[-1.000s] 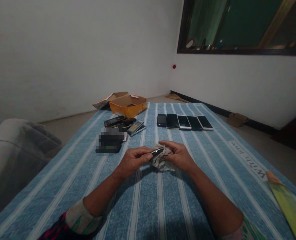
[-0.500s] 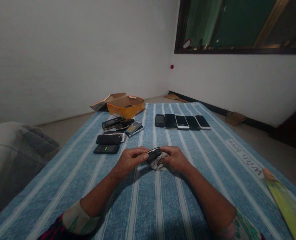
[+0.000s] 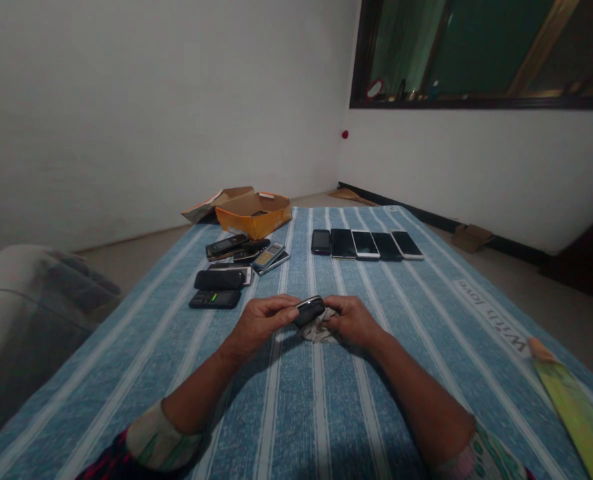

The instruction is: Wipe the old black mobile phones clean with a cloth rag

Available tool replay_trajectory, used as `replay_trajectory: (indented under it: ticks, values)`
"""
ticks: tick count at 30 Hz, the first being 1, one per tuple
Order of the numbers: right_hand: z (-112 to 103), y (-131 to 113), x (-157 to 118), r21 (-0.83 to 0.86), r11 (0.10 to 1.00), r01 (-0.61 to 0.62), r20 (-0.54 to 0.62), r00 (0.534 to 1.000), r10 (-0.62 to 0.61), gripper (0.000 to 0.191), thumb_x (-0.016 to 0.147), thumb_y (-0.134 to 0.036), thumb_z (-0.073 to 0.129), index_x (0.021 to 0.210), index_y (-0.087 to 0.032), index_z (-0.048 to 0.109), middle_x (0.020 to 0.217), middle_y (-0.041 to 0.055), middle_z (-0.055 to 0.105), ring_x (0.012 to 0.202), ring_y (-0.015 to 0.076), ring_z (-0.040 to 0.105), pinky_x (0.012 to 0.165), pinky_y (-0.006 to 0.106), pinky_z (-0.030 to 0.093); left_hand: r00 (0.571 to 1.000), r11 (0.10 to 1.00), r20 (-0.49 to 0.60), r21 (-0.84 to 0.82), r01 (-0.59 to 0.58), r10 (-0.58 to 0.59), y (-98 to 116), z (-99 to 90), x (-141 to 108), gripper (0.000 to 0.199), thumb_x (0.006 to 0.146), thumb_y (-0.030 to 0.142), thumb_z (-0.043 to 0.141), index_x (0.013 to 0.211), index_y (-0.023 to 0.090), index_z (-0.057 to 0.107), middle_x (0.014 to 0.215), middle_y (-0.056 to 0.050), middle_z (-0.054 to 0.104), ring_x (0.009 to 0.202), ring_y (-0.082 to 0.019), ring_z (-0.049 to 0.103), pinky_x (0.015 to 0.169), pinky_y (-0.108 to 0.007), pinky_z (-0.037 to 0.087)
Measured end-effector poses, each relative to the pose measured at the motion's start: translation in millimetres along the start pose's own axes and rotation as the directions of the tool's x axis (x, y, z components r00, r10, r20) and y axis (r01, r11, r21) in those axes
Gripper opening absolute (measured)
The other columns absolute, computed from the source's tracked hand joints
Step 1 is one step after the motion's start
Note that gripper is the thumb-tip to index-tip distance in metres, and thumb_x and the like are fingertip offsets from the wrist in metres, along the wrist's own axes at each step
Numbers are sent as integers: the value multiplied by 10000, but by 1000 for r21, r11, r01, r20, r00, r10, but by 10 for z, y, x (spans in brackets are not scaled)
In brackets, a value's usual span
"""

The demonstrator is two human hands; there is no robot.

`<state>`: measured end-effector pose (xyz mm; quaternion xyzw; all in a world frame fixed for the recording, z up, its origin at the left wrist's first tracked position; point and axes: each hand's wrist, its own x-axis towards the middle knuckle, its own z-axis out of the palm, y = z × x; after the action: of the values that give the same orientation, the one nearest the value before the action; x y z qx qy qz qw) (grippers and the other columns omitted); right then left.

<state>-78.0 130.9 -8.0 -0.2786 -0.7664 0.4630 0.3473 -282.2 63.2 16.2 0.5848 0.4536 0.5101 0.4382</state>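
Observation:
A small black mobile phone (image 3: 309,311) is held between my left hand (image 3: 262,325) and my right hand (image 3: 353,321), just above the middle of a blue striped bedsheet (image 3: 306,413). A crumpled grey-white cloth (image 3: 319,334) lies bunched under the phone, and my right fingers press into it. To the left of my left hand lie a black keypad phone (image 3: 215,299) and a black phone case (image 3: 219,280), not touching either hand.
Several smartphones (image 3: 366,244) lie in a row at the sheet's far end. Older phones (image 3: 236,248) are piled to their left. Behind them stands an open orange cardboard box (image 3: 253,213). A grey cushion (image 3: 31,300) sits at left, a yellow-green board (image 3: 579,417) at right.
The phone has turned from edge-on to show its dark face, now covering more of the cloth. Both hands have closed in around it and sit slightly lower in view.

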Motion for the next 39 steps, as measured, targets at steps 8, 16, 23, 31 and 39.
replay_trajectory:
  ticks: [8,16,23,31,39]
  values:
    - [-53,-374,-17,-126,973,193,-71,977,-203,415,741,-119,630,1132,-241,698,998,26,735,902,187,680,811,309,513,999,999,14,-32,29,-29,31,59,-18,286,731,436,782,869,186,795,923,-103,743,894,-265,648,893,-456,485]
    - [-52,-365,-13,-97,982,160,-74,983,-167,323,715,-127,642,1002,-236,741,884,9,750,794,174,690,735,288,523,999,999,28,-13,29,-28,54,69,-27,269,722,416,789,860,186,797,924,-102,745,898,-263,650,890,-447,490]
    - [-55,-245,14,66,997,30,-49,998,-27,262,661,-140,677,898,-214,763,818,3,742,771,175,681,734,298,504,999,999,37,-1,36,-36,61,52,-16,261,727,412,782,856,186,799,929,-108,745,901,-262,651,877,-427,486]
    - [-39,-122,16,63,998,-25,3,1000,25,253,649,-145,666,880,-192,758,805,4,726,763,176,657,721,290,481,998,1000,61,13,8,-9,-42,4,18,295,733,442,771,855,175,799,931,-125,747,892,-267,655,839,-406,493]
    - [11,36,7,-49,998,-34,8,999,34,173,648,-101,649,779,-186,723,697,-42,661,678,137,600,631,233,429,997,1000,77,-14,7,-6,-60,-20,20,330,726,463,774,878,171,796,955,-129,743,919,-282,647,858,-443,492]
